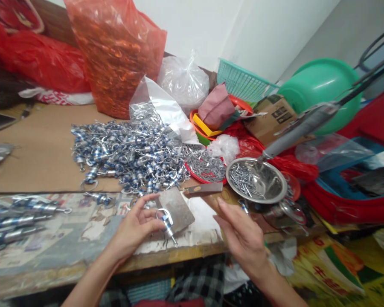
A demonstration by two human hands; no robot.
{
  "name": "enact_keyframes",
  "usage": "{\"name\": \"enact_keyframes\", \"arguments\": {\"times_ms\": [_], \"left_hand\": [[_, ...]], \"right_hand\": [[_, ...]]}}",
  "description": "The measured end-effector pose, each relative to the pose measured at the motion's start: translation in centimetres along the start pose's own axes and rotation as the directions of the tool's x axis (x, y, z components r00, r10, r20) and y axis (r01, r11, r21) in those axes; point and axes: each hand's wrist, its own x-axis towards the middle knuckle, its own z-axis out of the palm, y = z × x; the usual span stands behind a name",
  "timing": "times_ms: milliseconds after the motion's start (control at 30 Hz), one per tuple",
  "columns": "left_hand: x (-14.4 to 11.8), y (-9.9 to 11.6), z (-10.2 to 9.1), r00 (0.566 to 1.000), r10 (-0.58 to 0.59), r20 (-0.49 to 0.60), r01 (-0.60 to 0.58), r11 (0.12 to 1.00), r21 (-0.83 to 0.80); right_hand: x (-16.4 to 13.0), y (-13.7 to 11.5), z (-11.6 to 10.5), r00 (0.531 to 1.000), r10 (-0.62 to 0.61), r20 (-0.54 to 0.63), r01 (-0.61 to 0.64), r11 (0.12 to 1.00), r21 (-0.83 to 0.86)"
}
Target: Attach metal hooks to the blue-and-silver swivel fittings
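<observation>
In my left hand point(141, 219), closed between thumb and fingers, is a small silver-and-blue metal hook fitting point(167, 226), with a curved hook at the top and a thin shank pointing down. It is held over the front part of a flat grey metal block point(176, 209) on the bench. To the right, my right hand point(241, 234) hovers with thumb and forefinger apart and nothing visible between them. A hammer point(205, 189) lies just behind the block, its head toward the left. Behind it is a large heap of similar fittings point(131, 153).
A steel bowl point(277, 187) of nails and a red tray point(196, 174) of small metal pins stand right of the heap. More fittings point(16, 221) lie at left. Plastic bags point(115, 55), a teal basket point(243, 81) and a green basin point(323, 94) crowd the back.
</observation>
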Motion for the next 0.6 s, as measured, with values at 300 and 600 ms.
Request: {"name": "enact_keyframes", "arguments": {"times_ms": [300,600], "left_hand": [[0.1,0.2,-0.3,1.000,0.007,0.017,-0.007,1.000,0.012],[-1.8,1.9,-2.4,0.974,0.163,-0.155,-0.135,0.976,0.173]], "right_hand": [[-1.3,-1.5,1.3,0.988,-0.005,0.153,0.025,0.991,-0.132],[0.2,2.9,3.1,0.945,0.293,0.144,-0.298,0.955,0.013]]}}
